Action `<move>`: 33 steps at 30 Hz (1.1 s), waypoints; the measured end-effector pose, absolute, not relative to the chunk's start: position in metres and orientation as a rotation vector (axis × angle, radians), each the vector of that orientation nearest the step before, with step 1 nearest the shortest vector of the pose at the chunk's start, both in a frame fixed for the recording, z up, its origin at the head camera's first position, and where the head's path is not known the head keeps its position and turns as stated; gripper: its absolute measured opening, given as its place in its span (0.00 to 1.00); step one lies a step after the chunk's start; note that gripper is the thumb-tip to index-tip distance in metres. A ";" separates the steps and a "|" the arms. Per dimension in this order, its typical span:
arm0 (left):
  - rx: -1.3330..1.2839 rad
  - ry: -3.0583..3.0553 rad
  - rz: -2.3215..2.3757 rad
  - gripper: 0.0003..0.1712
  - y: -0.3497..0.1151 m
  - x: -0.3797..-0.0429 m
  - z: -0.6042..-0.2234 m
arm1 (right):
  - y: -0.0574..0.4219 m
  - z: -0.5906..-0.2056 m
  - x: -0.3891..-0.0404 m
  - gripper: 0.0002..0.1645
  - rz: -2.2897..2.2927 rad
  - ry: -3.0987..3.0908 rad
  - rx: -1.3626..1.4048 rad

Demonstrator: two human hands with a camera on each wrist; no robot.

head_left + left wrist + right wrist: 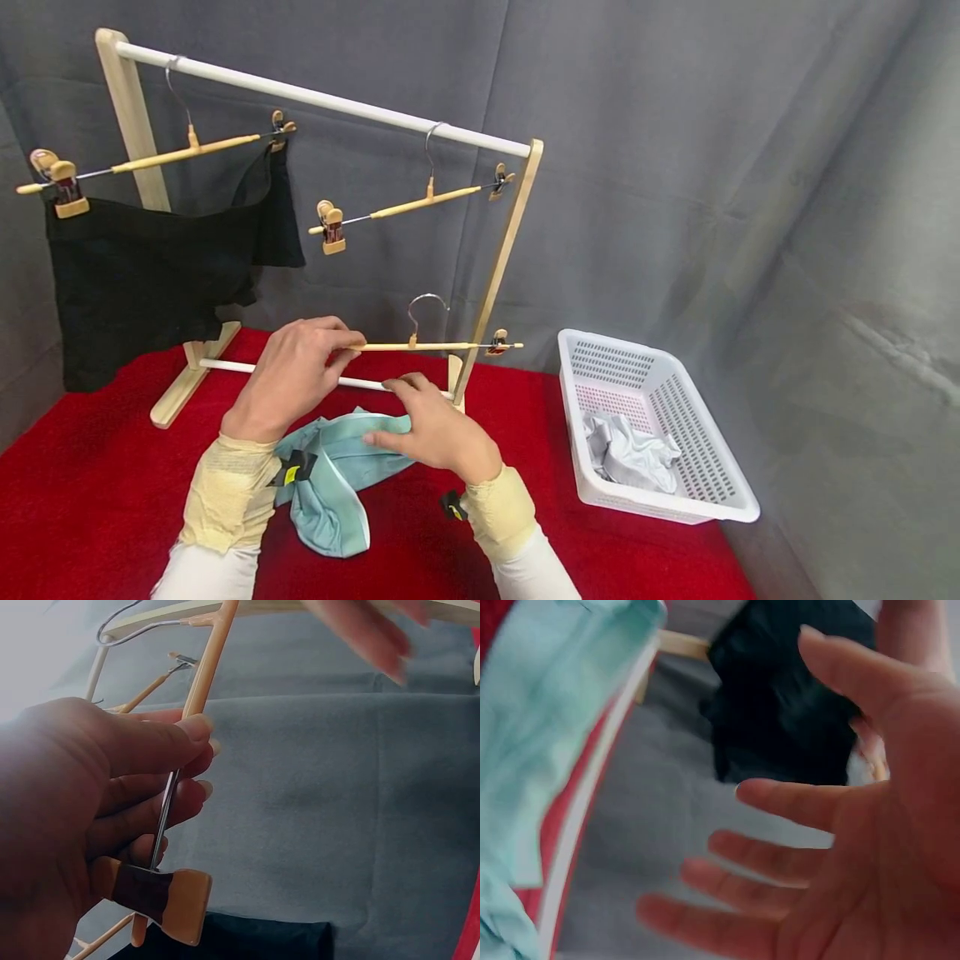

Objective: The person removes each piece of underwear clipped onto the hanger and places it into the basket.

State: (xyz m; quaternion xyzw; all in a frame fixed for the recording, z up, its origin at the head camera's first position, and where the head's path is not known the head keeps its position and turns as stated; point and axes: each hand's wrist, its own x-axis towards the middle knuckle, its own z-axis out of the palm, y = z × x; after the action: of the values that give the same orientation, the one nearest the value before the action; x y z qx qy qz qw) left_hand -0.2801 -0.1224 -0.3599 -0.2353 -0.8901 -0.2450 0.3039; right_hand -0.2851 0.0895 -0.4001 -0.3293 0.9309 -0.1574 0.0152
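A clip hanger (420, 346) is pinched near one end by my left hand (296, 371), thumb and fingers around its wooden bar. In the left wrist view, its wood-and-dark clip (154, 896) sits just below that hand. The hanger's other clip (498, 342) shows at the right, with nothing in it. My right hand (442, 429) is above a light teal garment (345, 454) that lies bunched on the red cloth. Its fingers (780, 802) are spread and hold nothing in the right wrist view. Whether it touches the garment cannot be told.
A rack with a white rail (322, 102) stands behind my hands. Black shorts (150, 267) hang clipped at its left, and a bare clip hanger (408, 206) hangs at its right. To the right, a white basket (720, 433) holds a pale crumpled cloth (633, 454).
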 end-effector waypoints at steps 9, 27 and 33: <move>-0.622 -2.358 -0.676 0.15 -0.125 -0.281 -0.362 | 0.057 -0.434 -0.272 0.64 -0.195 2.789 -0.822; -0.618 -2.356 -0.750 0.16 -0.126 -0.280 -0.362 | 0.042 -0.468 -0.274 0.74 0.074 2.764 -0.864; -0.626 -2.353 -0.737 0.15 -0.125 -0.280 -0.363 | 0.043 -0.469 -0.279 0.69 0.075 2.764 -0.856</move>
State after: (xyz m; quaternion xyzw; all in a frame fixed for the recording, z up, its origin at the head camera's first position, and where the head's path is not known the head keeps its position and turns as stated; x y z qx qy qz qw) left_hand -0.2802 -0.1246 -0.3625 -0.2353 -0.8839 -0.2770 0.2943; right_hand -0.2787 0.0431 -0.4695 -0.2936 0.9476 0.0258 0.1232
